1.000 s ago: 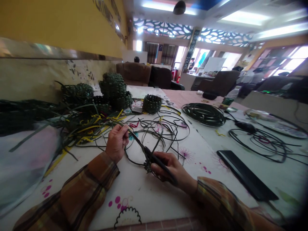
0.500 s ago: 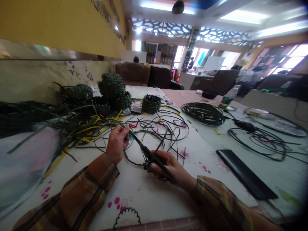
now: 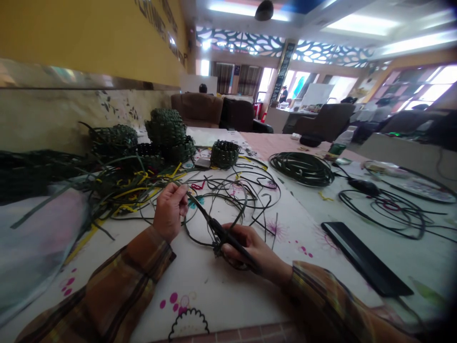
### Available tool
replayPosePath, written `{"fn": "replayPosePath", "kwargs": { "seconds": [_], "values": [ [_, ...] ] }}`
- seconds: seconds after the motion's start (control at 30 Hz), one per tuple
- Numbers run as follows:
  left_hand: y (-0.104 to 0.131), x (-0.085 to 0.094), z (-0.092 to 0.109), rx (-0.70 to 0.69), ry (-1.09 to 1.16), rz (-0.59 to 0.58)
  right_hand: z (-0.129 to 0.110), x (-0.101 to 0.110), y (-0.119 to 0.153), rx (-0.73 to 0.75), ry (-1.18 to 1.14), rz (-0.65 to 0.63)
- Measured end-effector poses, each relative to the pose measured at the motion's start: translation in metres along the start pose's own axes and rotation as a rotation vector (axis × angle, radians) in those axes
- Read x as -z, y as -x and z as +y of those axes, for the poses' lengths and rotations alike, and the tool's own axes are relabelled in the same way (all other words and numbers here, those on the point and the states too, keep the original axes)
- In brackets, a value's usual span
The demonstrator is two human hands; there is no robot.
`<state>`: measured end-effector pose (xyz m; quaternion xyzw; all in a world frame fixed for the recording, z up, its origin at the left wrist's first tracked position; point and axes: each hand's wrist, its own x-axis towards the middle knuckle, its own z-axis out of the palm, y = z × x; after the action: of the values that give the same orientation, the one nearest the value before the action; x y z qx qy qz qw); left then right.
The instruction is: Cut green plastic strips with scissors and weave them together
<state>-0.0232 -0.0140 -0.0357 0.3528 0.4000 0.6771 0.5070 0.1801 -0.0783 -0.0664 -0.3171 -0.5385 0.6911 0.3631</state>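
My left hand [image 3: 170, 209] is closed in a pinch on a thin dark green strip [image 3: 193, 199] near the middle of the view. To its right, my right hand [image 3: 252, 247] grips black scissors [image 3: 228, 237], whose blades point up and left toward the strip. Whether the blades touch the strip is hard to tell. A small knot of dark strips [image 3: 217, 247] lies beside the scissors, partly hidden by them. Loose dark strips [image 3: 262, 214] curl on the white patterned table behind both hands.
Woven green baskets [image 3: 166, 127] and a smaller basket [image 3: 224, 153] stand farther back. A strip coil [image 3: 302, 168], a black flat bar [image 3: 366, 257] and a bottle [image 3: 341, 143] are on the right. Tangled green and yellow strips [image 3: 132, 190] and a plastic bag [image 3: 39, 247] are left.
My left hand has shifted slightly left and down with the strip. The scissors have tilted a little, and loose strips behind my right hand have moved.
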Motion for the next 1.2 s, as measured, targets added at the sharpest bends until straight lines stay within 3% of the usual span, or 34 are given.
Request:
{"fn": "replayPosePath", "kwargs": {
  "seconds": [0.23, 0.63, 0.9, 1.2],
  "values": [
    [0.004, -0.002, -0.002, -0.012, -0.012, -0.034, -0.001, -0.004, -0.001, 0.036, -0.040, -0.008],
    [0.006, -0.003, -0.002, -0.024, 0.009, -0.003, 0.000, -0.002, 0.005, -0.041, -0.006, 0.059],
    [0.012, -0.006, -0.005, 0.022, -0.006, -0.057, 0.005, -0.001, -0.002, 0.019, -0.118, -0.009],
    [0.006, -0.004, -0.004, 0.047, 0.061, 0.013, -0.001, 0.002, 0.004, 0.038, 0.080, 0.023]
  ]
}}
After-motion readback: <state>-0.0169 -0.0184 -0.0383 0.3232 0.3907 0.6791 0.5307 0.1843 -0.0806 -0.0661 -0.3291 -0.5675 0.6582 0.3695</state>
